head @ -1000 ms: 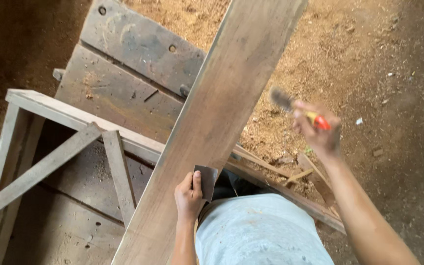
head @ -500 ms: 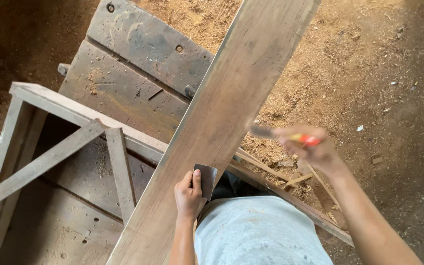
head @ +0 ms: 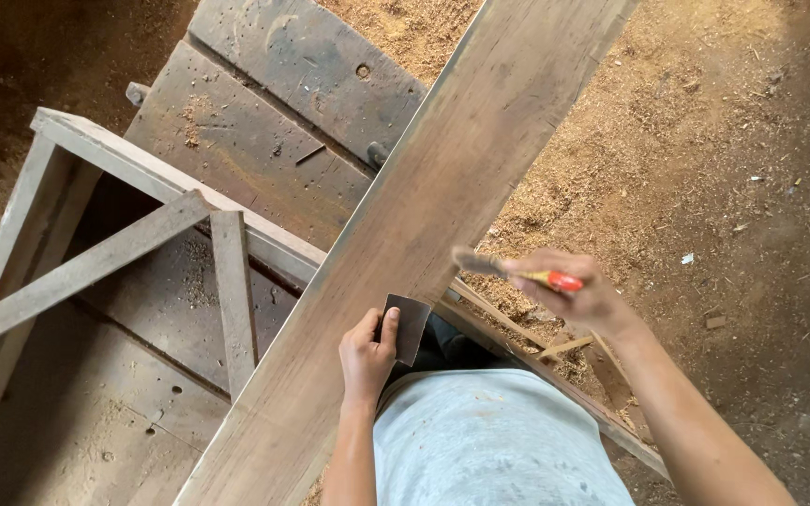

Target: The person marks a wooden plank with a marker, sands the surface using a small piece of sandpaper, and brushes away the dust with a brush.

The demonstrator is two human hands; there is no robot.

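So the left hand (head: 367,351) is pinching a small dark sandpaper sheet (head: 409,326) against the near edge of a long plank (head: 442,215), grey-brown and worn, with a rough grain. It runs diagonally away from the grip, across a wooden frame (head: 142,230). Just right of that, the right hand (head: 578,295) is clenched around a brush (head: 508,272) with a red-orange handle, blurred, above the sawdust floor (head: 705,169).
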